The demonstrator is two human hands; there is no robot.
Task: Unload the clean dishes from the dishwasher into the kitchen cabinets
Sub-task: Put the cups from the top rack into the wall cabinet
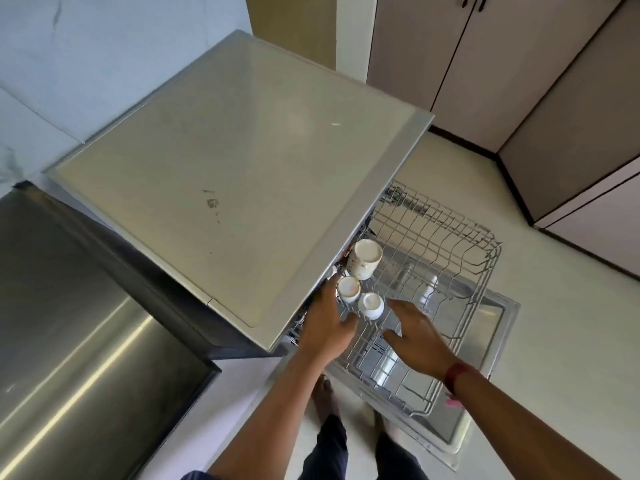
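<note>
Reaching into the rack (pixel 450 244): left hand (pixel 325 323) spread by left cup (pixel 348 289), right hand (pixel 412 332) spread by right cup (pixel 372 305), cups inverted to drain.

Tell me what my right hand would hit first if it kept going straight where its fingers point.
Most likely the nearest small white cup, upside down on the wire rack just ahead of the right hand. Height is hard to judge, so the hand might pass over it.
</note>
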